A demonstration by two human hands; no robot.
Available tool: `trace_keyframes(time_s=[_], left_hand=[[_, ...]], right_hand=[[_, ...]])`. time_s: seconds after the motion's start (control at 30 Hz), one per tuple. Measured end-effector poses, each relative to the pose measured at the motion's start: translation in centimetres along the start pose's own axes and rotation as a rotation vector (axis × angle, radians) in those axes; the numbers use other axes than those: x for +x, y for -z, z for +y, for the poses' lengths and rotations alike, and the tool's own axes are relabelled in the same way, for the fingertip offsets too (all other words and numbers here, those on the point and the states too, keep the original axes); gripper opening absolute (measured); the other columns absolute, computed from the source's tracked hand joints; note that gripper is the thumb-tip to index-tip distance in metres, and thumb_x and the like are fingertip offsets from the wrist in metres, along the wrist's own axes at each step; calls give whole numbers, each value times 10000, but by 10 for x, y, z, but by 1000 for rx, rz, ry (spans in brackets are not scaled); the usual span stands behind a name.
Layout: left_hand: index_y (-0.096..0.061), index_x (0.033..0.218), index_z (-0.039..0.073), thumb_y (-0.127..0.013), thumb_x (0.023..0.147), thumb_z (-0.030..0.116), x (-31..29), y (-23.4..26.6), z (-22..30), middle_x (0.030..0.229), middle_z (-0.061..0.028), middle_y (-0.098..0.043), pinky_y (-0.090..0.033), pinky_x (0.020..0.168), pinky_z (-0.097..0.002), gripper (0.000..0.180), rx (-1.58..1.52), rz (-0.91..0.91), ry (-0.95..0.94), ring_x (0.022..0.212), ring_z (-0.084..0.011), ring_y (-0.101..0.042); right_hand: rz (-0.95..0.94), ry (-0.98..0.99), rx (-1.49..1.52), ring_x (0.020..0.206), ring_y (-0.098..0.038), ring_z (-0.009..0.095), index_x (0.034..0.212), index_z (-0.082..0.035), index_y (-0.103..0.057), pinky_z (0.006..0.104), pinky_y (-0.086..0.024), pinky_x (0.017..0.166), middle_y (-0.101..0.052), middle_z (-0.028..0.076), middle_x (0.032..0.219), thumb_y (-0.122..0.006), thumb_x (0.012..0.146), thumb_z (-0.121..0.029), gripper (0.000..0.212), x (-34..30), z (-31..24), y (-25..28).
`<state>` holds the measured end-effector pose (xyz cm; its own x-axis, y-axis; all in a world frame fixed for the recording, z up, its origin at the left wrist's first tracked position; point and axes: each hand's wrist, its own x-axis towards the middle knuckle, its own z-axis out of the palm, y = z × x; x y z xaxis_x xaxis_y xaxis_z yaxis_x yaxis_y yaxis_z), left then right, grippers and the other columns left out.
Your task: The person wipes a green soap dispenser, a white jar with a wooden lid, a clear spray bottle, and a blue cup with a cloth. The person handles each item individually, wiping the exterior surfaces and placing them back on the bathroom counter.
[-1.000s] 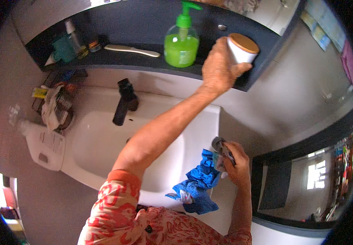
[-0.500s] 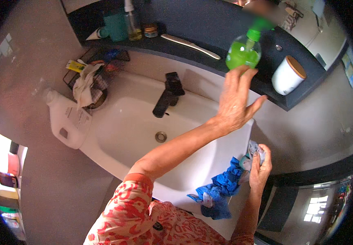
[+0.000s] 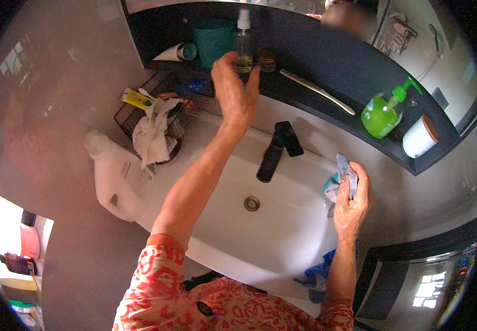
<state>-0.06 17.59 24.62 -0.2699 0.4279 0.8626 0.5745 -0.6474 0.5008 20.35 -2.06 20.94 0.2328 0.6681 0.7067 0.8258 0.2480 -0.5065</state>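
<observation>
My left hand [image 3: 234, 96] reaches over the basin to the shelf. Its thumb and fingers are apart on either side of a clear spray bottle [image 3: 243, 41] with a white top and yellowish liquid. The bottle stands on the shelf; whether the fingers touch it, I cannot tell. At the basin's right side, my right hand [image 3: 353, 209] is closed on a bunched grey, white and teal cloth [image 3: 348, 179]. A crumpled blue cloth [image 3: 320, 270] lies on the basin's near right edge, partly behind my right forearm.
The white basin [image 3: 222, 243] has a black faucet [image 3: 271, 157]. On the dark shelf are a teal cup [image 3: 213, 41], a tube [image 3: 178, 53], a small jar [image 3: 267, 59], a pale stick [image 3: 318, 91], a green pump bottle [image 3: 381, 117] and a white canister [image 3: 419, 137]. Left are a wire basket [image 3: 189, 105] and white jug [image 3: 120, 179].
My left hand has moved left from the green pump bottle to the spray bottle. My right hand has lifted its cloth upward, away from the blue cloth. The view has shifted left.
</observation>
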Motion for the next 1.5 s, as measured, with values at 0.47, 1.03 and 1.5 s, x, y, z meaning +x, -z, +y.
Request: trace_keyframes(time_s=[0.47, 1.03, 1.5], left_hand=[[-401, 1138, -29, -706, 642, 35, 26, -33, -27, 1039, -190, -471, -367, 844, -425, 586, 34, 114, -3, 958, -346, -449], [-393, 1261, 29, -444, 784, 90, -107, 123, 13, 1148, -73, -501, -399, 892, -300, 483, -1019, -272, 943, 1037, -147, -479], [-368, 1274, 119, -485, 907, 316, -138, 180, 25, 1037, -37, -536, -443, 770, -246, 432, -1012, -83, 1062, 876, -110, -521]], right_hand=[[-36, -203, 57, 849, -587, 224, 1071, -7, -535, 313, -449, 769, -596, 144, 968, -524, 779, 31, 295, -45, -29, -23], [-292, -54, 612, 1043, -469, 239, 1259, -14, -421, 332, -367, 899, -478, 149, 1154, -499, 845, -275, 496, -17, -92, -84], [-334, 304, 410, 929, -524, 296, 1138, 6, -535, 363, -455, 775, -507, 162, 1059, -608, 783, -38, 366, -85, -131, -108]])
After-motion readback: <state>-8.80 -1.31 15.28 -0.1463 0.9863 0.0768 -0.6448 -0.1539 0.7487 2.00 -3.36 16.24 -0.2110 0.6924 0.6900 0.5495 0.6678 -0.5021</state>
